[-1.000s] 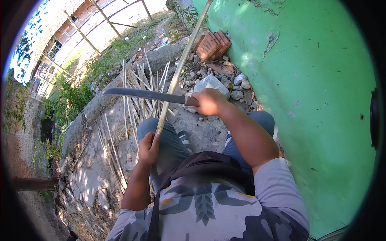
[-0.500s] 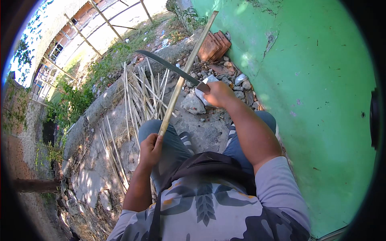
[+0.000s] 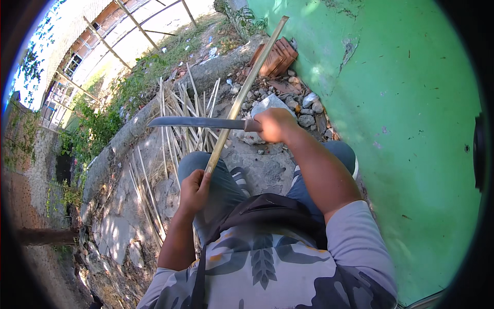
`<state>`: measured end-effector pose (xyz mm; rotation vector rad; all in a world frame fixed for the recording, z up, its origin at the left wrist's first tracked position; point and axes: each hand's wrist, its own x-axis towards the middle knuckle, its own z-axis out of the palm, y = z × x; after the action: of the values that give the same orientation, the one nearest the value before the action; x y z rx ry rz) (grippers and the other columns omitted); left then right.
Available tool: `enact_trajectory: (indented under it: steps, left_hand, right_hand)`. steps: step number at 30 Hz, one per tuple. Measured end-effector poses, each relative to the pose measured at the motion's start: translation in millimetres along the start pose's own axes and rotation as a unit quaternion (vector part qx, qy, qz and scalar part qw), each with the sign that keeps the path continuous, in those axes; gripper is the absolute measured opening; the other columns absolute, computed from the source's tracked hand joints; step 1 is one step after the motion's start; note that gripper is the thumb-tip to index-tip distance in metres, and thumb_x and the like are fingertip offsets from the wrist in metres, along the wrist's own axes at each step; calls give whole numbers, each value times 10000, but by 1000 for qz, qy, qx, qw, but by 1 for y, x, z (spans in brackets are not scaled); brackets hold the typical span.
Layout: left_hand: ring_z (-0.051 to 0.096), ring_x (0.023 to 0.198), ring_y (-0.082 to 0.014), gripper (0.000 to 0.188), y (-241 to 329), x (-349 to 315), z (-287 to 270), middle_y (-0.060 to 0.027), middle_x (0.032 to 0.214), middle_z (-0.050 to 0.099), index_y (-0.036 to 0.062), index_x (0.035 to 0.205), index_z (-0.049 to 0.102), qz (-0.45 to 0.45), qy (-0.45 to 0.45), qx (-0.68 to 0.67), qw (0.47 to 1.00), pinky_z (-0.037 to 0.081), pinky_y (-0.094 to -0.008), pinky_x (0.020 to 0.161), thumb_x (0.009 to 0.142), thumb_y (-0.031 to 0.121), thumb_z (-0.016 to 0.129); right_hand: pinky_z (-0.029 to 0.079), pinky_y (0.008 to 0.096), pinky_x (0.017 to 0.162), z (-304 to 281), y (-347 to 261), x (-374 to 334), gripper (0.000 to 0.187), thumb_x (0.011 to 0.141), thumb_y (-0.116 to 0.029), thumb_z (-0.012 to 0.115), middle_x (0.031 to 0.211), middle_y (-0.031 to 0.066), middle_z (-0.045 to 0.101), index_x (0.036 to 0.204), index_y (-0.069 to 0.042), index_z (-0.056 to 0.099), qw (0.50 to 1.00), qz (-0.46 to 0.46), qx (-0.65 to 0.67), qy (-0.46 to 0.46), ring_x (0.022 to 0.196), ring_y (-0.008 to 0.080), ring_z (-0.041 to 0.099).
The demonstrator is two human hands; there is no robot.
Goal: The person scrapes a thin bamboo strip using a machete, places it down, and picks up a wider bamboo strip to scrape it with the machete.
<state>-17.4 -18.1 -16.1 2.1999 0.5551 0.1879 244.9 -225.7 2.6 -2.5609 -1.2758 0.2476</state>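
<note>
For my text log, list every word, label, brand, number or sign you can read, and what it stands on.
No text can be read.
Long knife with curved grey blade and brown handle: no visible lettering.
Long, pale, flat strip: none visible.
Light grey shirt with dark leaf shapes: pattern only.
Green painted wall: stains, no visible signs.
Small white litter scraps: too small to tell.

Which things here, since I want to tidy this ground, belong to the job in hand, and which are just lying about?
In the job:
- long-bladed knife, in the right hand
- pale strip, in the left hand
- probably the similar loose strips on the ground

Lying about:
- terracotta blocks
- stones
</note>
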Motion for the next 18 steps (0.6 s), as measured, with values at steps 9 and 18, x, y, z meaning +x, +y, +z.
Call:
enact_trajectory:
  steps: [9, 18]
  left_hand:
    - [488, 590, -101, 272, -4, 0, -1, -32, 647, 559, -21, 946, 649, 13, 3, 16, 1000, 416, -307, 548, 1015, 242, 625]
    - [484, 588, -112, 269, -7, 0, 0, -37, 638, 551, -15, 933, 646, 27, 13, 12, 999, 421, -322, 552, 1012, 242, 625]
  right_hand:
    - [556, 484, 814, 16, 18, 6, 191, 860, -291, 639, 926, 140, 732, 952, -148, 725, 987, 81, 94, 105, 928, 372, 700]
    - [546, 477, 757, 6, -13, -2, 153, 787, -242, 712, 848, 95, 724, 928, -181, 717, 999, -37, 18, 12, 857, 331, 710]
